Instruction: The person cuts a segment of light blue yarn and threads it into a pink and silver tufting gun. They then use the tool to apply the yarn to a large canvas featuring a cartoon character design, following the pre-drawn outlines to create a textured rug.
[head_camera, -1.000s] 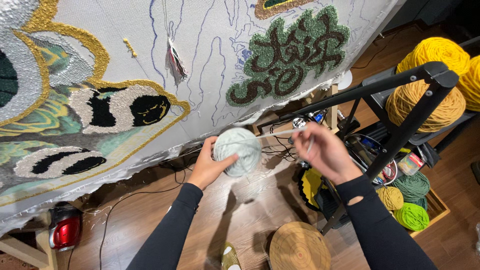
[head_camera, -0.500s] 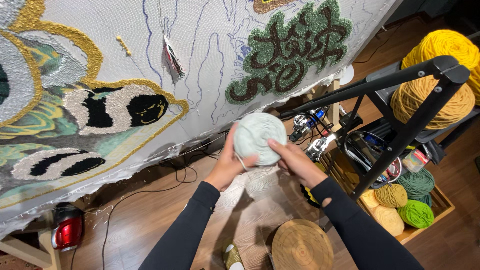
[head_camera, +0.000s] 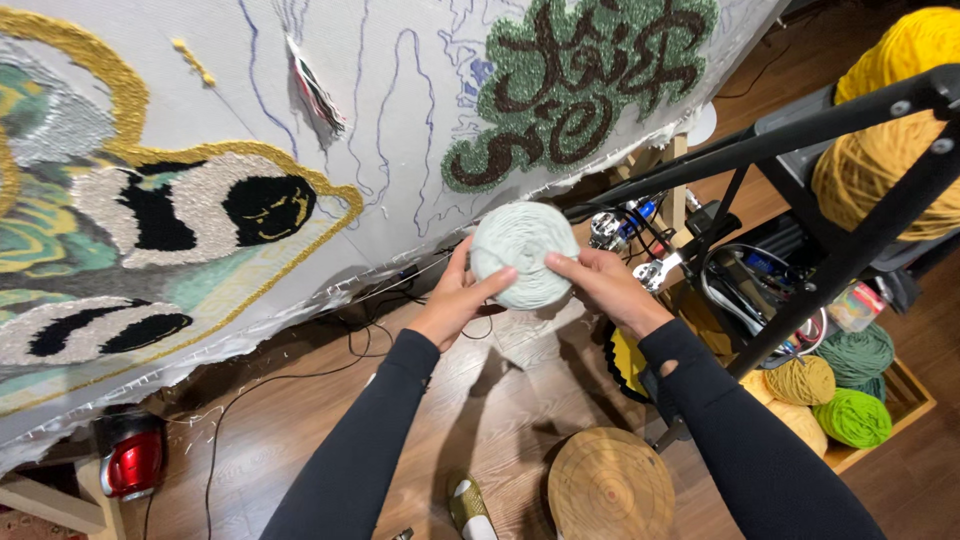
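the pale green ball of yarn (head_camera: 520, 254) sits between both hands, held up in front of the lower edge of the rug canvas (head_camera: 400, 150), above the wood floor (head_camera: 300, 440). the left hand (head_camera: 452, 300) cups it from below-left, thumb across its face. the right hand (head_camera: 605, 288) grips its right side, fingers curled on it, both forearms stretched forward.
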